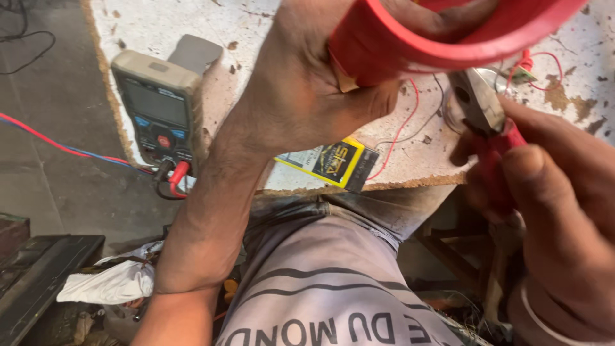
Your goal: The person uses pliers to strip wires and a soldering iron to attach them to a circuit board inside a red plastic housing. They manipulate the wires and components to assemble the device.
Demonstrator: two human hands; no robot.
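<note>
Head view, looking down over my lap to the workbench edge.

Item: my left hand point(307, 90), closed around a round red plastic housing point(442, 32) with a thick rim, lifted above the bench and close to the camera; fingers curl inside the rim, thumb outside.

Item: my right hand point(551, 211), wrapped tight on the red handles of a pair of steel-jawed cutting pliers point(483, 109). The jaws point up toward the housing's lower edge, near it; whether they touch I cannot tell.

Item: thin red wire point(400, 131), trailing from under the housing across the bench; a second red loop lies further right beside a small green circuit board point(522, 75).

Item: white, chipped particle-board bench top point(166, 25), brown spots showing.

Item: grey handheld multimeter point(160, 106), lying on the bench's left corner, well apart from both hands, red and black probe plugs at its lower end.

Item: small yellow-and-black printed box point(330, 163), at the bench edge below my left wrist.

Handling note, my judgement: keep the housing steady in the left grip, bring the plier tips in slowly, and hold the fine wires free of the jaws so only the intended piece is pinched.
</note>
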